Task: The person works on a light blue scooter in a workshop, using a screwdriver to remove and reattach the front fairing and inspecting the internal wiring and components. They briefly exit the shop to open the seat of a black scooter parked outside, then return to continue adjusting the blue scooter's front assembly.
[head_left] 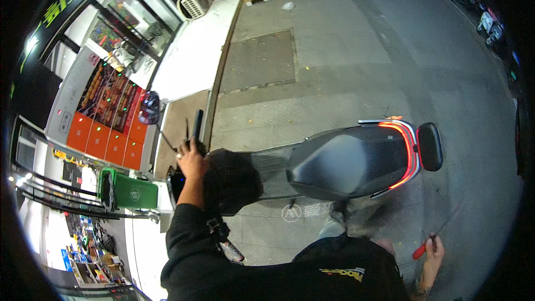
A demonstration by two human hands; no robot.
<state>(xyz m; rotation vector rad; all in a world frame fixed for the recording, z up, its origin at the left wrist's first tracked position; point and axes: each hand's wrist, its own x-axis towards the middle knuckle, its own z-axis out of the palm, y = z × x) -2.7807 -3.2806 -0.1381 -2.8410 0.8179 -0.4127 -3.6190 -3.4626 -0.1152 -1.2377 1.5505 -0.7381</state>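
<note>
Evidently a two-handed job beside a parked scooter, outdoors on paving. Far left: locker cabinet (pixel 114 144) with orange doors, then a green bin (pixel 134 192) just below it.

Next, left hand (pixel 192 161): on the middle part of the handlebar (pixel 198 125), fingers partly bent over it and a little spread; how firmly it grips, cannot tell. A round mirror (pixel 149 107) stands out to its left.

Centre: scooter (pixel 273 170), nose to the left, tail to the right, footboard between. Dark seat (pixel 345 161) looks closed, no gap made out. Behind it, a lit red tail light (pixel 413 150), then a black backrest (pixel 429 146).

Lower right: right hand (pixel 433 251), fingers closed around a red-handled screwdriver (pixel 419 252), thin shaft slanting up and away, touching nothing; tip too faint to place.

Judgement: step in hand appears to be steadying or positioning the scooter, tool held ready and clear. Next move probably calls for firm left-hand support and a controlled turn of the shaft before it nears any bodywork.
</note>
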